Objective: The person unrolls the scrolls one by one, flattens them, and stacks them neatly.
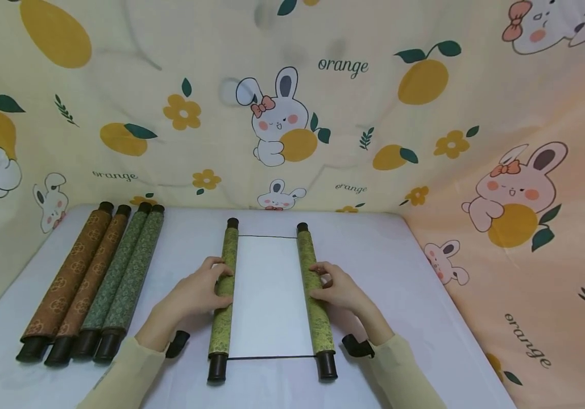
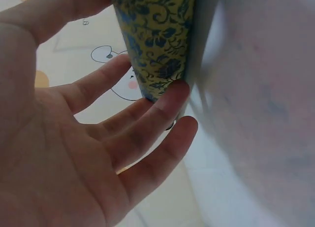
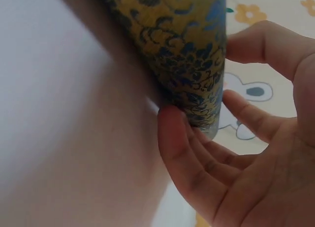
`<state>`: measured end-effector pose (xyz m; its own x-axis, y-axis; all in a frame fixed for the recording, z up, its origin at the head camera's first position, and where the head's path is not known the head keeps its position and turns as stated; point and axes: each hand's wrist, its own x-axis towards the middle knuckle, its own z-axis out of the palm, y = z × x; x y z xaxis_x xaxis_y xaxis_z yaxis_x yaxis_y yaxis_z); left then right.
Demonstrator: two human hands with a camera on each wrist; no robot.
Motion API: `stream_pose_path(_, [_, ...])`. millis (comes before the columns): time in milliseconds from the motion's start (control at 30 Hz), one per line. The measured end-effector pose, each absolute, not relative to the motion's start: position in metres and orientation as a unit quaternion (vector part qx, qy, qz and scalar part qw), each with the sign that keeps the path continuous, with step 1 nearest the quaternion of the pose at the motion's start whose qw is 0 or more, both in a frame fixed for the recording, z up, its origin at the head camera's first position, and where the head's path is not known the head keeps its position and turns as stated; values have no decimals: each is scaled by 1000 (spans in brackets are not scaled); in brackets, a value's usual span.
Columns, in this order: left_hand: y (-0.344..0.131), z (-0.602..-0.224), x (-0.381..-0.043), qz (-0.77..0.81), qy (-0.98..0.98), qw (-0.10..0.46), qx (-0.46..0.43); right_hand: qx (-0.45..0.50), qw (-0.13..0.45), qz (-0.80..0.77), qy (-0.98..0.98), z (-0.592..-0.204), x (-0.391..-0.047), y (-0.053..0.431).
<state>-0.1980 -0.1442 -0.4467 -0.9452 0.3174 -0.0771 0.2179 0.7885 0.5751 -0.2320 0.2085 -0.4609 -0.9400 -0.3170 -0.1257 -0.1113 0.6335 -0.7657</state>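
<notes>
A yellow-green patterned scroll lies partly unrolled in the middle of the table, its white sheet (image 1: 270, 295) showing between two rolls with dark end knobs. My left hand (image 1: 192, 292) holds the left roll (image 1: 222, 329) from its outer side, thumb nearer me and fingers farther up. From the other side, my right hand (image 1: 342, 288) grips the right roll (image 1: 321, 326) in a similar way. In the left wrist view, fingers bend around the flowered roll (image 2: 157, 35). The right wrist view has fingertips (image 3: 172, 123) at the underside of the other roll (image 3: 182, 49).
Left of the scroll, two brown rolled scrolls (image 1: 69, 278) and two green ones (image 1: 136, 272) lie side by side. A white cloth covers the table (image 1: 374, 244). Behind and to the right hangs a printed curtain (image 1: 210, 68) with rabbits and oranges.
</notes>
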Motion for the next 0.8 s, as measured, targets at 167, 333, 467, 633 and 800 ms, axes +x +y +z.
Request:
stream_pose_path(167, [-150,-453,-192,293,940,93,151,-129,119,-400,900,-463,-225,217])
stream_pose_path(333, [-156,-458,-188,260,949,67,165,-136,109,-378,910,-463,-220,223])
stream_pose_path(467, [-156,-462,-185,229,959,34,167,-130,97,-337,927,-463,-218,221])
stream_pose_path(633, [-153,-463,-179,212,966,14,150,-131,83,-287,945,-460,-214,216])
stream_pose_path(800, [-156,-465,-174,199,967,3,156,-132,82,-292,944,-463,-211,220])
